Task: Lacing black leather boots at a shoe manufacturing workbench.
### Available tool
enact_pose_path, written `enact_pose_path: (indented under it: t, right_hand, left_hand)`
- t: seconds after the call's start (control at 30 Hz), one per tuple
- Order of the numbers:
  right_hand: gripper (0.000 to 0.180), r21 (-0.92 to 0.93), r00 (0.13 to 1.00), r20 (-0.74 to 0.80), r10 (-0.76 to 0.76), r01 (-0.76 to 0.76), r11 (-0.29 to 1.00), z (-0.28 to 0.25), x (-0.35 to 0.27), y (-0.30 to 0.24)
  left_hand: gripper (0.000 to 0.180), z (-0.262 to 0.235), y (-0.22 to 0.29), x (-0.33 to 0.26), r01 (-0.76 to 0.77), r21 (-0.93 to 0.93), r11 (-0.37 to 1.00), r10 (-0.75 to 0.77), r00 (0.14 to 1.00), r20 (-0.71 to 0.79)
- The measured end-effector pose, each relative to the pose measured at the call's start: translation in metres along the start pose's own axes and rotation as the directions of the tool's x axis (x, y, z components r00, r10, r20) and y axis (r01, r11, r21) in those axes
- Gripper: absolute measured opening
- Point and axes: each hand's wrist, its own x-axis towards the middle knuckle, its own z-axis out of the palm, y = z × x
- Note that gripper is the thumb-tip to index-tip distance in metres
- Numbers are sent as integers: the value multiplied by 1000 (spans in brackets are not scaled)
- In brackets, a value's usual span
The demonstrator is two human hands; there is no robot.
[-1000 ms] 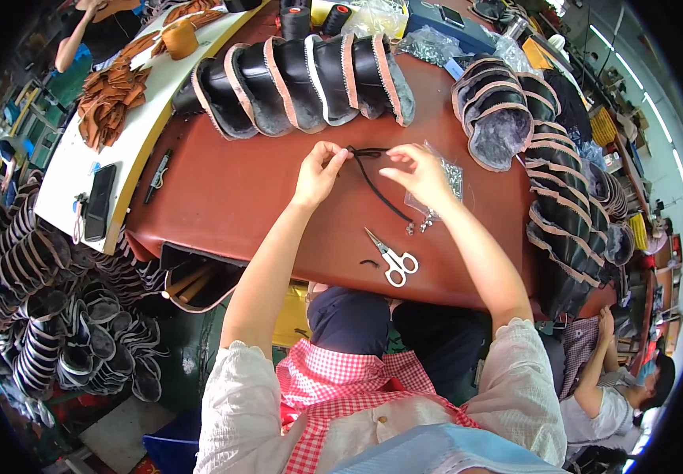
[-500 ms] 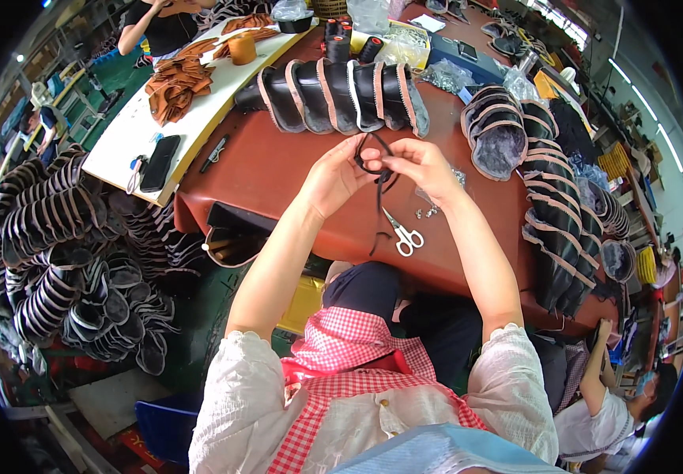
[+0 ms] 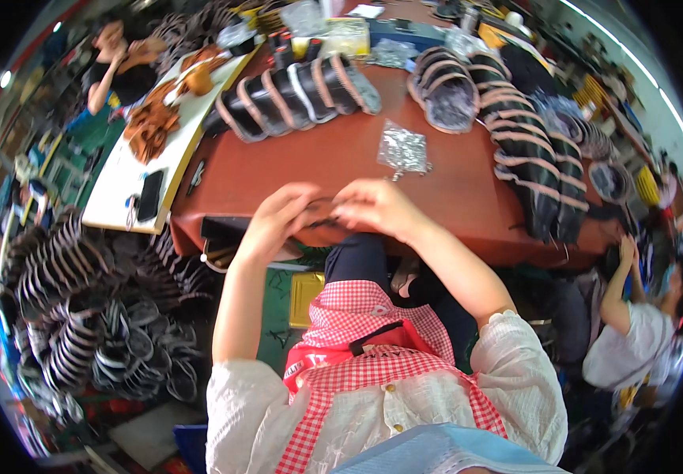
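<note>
A thin black cord point(image 3: 322, 223) stretches between my two hands near the table's front edge, blurred by motion. My left hand point(image 3: 282, 215) is closed with its fingertips on one side of the cord. On the other side my right hand point(image 3: 377, 207) pinches it, palm down. Past my right hand, a clear bag of small silver pieces point(image 3: 403, 148) lies on the red-brown tabletop point(image 3: 278, 170), with some loose bits at its near edge. Farther back stands a row of nested black shoe pieces with pink and white edges point(image 3: 294, 96).
More stacked shoe pieces point(image 3: 527, 158) line the right side. At left, a white board point(image 3: 120, 193) carries a phone point(image 3: 150, 196) and brown leather pieces point(image 3: 152, 130). Shoe bundles point(image 3: 69, 276) pile up at lower left. One person point(image 3: 120, 67) is at far left, another point(image 3: 630, 316) at right.
My hands have come down toward the table's front edge and drawn nearer to me, the cord now between them. The view has shifted. White scissors seen on the table before no longer show.
</note>
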Motion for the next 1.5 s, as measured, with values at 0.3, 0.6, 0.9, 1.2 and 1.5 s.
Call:
enact_pose_path:
  t: [0.3,0.6,0.9,1.2,1.5]
  right_hand:
    - [19,100,999,-32,32,-29,995,-12,-69,62]
    - [16,82,998,-10,-54,54,995,31,-98,63]
    - [16,177,920,-355,-168,242,954,2,-176,33]
    - [23,-164,719,-646,-257,198,966,4,-229,21]
    - [15,-112,704,-666,-246,232,966,2,-250,1]
  left_hand:
    - [22,-77,10,-173,152,985,79,296,940,-169]
    - [10,47,-35,-81,-133,428,894,177,982,-64]
    - [16,132,-75,-37,-242,229,943,175,944,279]
    - [12,185,-86,-33,-581,511,633,392,811,435]
    - [20,207,-70,-41,-812,506,292,542,576,612]
